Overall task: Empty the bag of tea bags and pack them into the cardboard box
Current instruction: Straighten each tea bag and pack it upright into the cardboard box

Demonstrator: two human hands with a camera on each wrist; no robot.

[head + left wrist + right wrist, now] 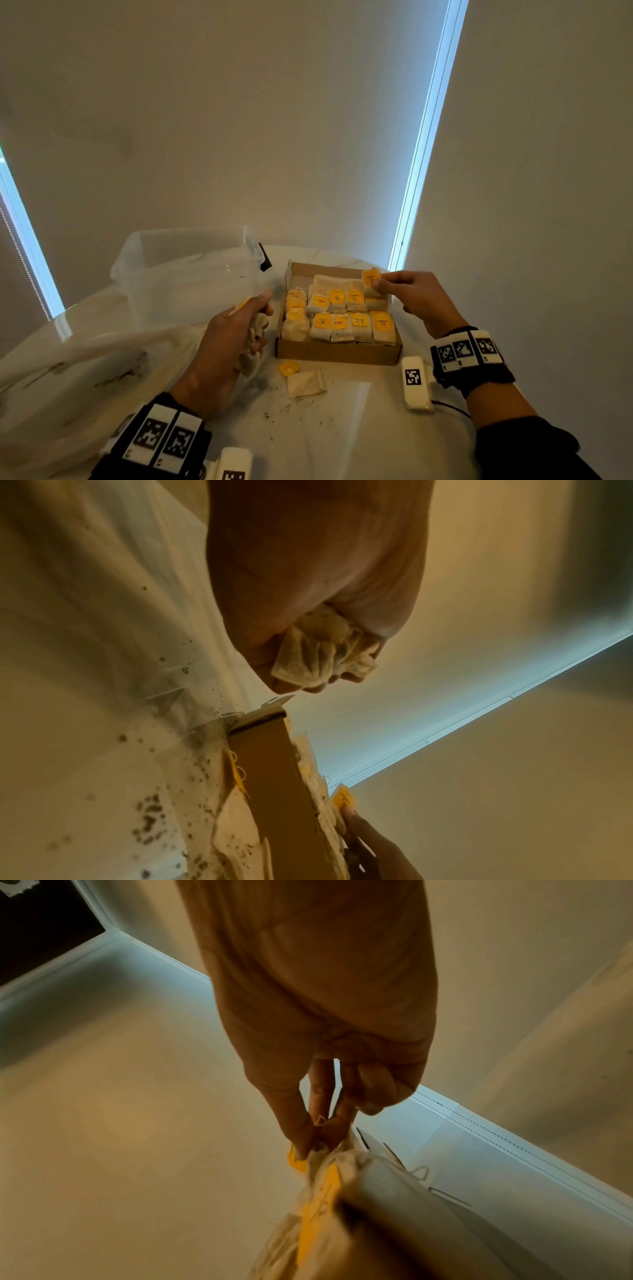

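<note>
Two hands working over a box of tea bags

The right hand (416, 297) is pinching a yellow-tagged tea bag (371, 281) over the far right corner of the cardboard box (337, 353), which is sitting packed with rows of bags. The left hand (227, 337) is clutching a crumpled bunch of tea bags (252, 346) just left of the box. One loose tea bag (305, 382) is lying on the table (342, 431) in front, and a clear plastic bin (185, 267) is standing behind.

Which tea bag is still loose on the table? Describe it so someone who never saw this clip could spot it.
Start at the open cardboard box in the middle of the white table. Just in front of its near wall, toward the person, lies one loose tea bag with its yellow tag beside it. Unlike the others, it is neither in the box nor in a hand.
</note>
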